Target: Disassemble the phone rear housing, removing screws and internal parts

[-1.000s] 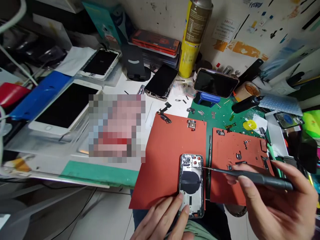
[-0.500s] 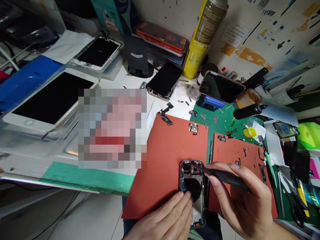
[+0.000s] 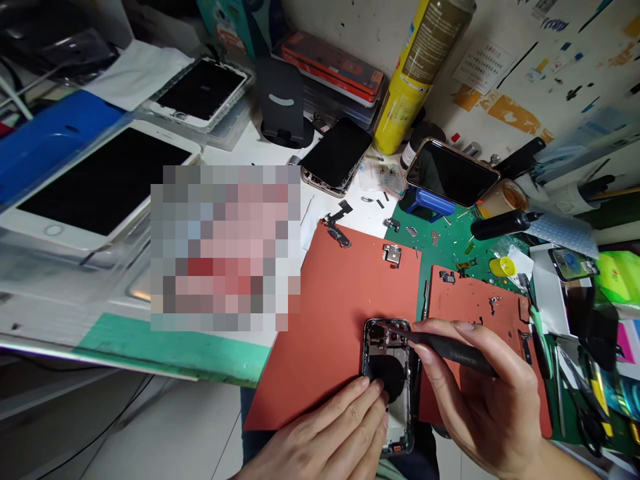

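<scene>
Seen from over the shoulder, a person works at a cluttered bench on an opened phone housing (image 3: 400, 410), which lies face-up at the near right corner of a red mat (image 3: 340, 300), its lower end reaching past the mat's edge. The left hand (image 3: 335, 423) lays straight fingers across the housing's left side and over part of a dark round patch (image 3: 390, 378); its thumb is hidden, so I cannot tell whether it clamps from beneath. The right hand (image 3: 485, 383) pinches a dark slim tool (image 3: 455, 350) between thumb and fingers, its thin end over the housing's top, by the small openings there (whether the tip touches metal, I can't make out). Just beyond, a small metal part (image 3: 392, 255) sits near the mat's far edge, and more tiny pieces are scattered on a second red mat (image 3: 465, 307) to the right. To do this well, I'd say, the left fingers should press evenly, since that overhanging end could tip, and the right should keep the tool low and its strokes short, the tip clear of the thin rim and those delicate openings
</scene>
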A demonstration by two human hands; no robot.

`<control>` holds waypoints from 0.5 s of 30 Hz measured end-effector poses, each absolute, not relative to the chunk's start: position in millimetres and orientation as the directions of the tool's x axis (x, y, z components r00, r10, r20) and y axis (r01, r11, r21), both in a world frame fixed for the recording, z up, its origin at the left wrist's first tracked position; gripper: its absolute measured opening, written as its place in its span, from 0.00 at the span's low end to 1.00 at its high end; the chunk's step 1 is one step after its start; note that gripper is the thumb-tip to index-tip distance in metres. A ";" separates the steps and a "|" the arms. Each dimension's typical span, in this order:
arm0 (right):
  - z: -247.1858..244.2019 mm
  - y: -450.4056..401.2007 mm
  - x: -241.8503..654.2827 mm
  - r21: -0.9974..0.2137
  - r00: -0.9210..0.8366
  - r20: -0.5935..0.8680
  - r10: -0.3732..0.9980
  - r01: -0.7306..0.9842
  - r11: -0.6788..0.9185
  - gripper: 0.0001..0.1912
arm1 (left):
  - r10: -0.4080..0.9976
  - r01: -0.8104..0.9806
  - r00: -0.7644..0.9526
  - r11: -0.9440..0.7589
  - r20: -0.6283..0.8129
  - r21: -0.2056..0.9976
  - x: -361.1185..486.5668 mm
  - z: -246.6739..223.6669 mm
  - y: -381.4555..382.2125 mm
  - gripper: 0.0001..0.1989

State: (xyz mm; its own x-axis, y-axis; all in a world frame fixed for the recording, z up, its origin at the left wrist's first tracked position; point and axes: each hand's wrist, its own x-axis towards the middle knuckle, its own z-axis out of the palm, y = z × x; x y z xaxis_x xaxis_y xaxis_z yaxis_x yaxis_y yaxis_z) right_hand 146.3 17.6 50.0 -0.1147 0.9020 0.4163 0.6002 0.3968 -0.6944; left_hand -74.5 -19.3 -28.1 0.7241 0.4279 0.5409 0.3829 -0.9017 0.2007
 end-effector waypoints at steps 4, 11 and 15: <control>50.0 17.7 145.6 -0.698 -0.094 0.408 0.908 0.608 0.377 0.27 | 0.425 0.382 0.725 -0.903 0.542 0.197 -74.9 -28.2 -18.3 0.12; 51.8 18.3 146.1 -0.650 -0.131 0.404 0.905 0.655 0.385 0.25 | 0.440 0.387 0.717 -0.897 0.541 0.215 -75.9 -29.6 -22.2 0.11; 54.8 22.0 147.5 -0.527 -0.207 0.469 0.858 0.714 0.461 0.32 | 0.417 0.377 0.726 -0.906 0.547 0.189 -76.6 -26.6 -22.3 0.14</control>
State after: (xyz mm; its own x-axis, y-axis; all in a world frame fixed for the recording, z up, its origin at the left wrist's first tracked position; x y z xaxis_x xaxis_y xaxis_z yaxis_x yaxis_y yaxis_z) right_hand 147.5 22.0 54.8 -0.2074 0.8582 0.4695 0.7142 0.4608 -0.5269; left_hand -76.6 -22.3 -26.6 0.7261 0.4165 0.5471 0.3775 -0.9065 0.1892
